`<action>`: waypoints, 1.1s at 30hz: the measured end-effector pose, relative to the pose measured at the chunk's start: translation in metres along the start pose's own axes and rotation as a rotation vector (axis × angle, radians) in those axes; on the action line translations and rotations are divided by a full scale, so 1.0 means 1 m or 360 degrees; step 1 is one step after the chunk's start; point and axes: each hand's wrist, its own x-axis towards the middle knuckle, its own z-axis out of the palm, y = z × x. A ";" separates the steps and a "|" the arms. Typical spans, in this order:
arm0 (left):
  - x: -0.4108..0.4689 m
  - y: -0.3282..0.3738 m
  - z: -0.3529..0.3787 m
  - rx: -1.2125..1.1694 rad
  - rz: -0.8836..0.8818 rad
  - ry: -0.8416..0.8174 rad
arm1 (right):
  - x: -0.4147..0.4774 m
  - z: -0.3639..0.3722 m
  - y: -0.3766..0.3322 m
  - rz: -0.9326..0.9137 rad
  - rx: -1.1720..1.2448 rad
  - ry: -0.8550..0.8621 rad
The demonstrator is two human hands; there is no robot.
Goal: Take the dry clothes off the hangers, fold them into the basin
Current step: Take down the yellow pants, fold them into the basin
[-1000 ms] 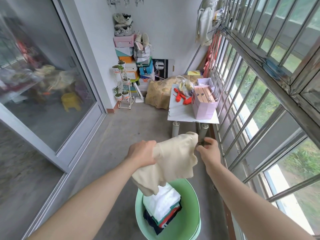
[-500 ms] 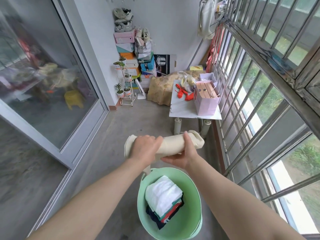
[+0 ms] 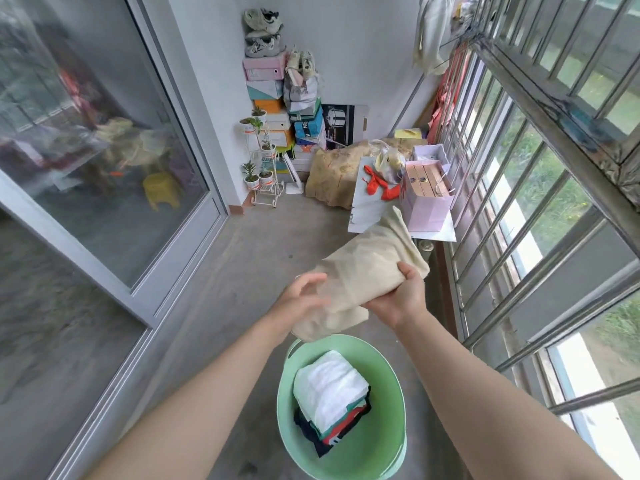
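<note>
A cream garment, folded into a thick bundle, is held above the green basin on the floor. My right hand grips the bundle from below at its middle. My left hand lies against its left end with fingers spread, blurred. Inside the basin sits a stack of folded clothes, white on top, dark and red ones below. More clothes hang at the top right by the window bars.
A low white table with a pink bag and red items stands ahead by the barred window. Shoe boxes, a plant stand and a covered bundle fill the far end. A sliding glass door runs along the left.
The cream garment went from hanging open to a rolled bundle, and now tilts up to the right. My right hand shifted under its middle and my left hand loosened its grip.
</note>
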 end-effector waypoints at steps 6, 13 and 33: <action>-0.004 0.002 -0.002 -0.1138 -0.0775 0.0020 | -0.012 0.004 -0.025 0.0013 -0.0118 -0.0441; 0.008 -0.005 0.026 -0.1748 -0.0888 -0.0308 | -0.008 0.019 -0.041 -0.0021 -0.0122 -0.0619; 0.006 -0.015 -0.025 -0.1028 -0.0568 0.0367 | -0.002 -0.030 -0.085 0.0269 -0.1029 -0.0521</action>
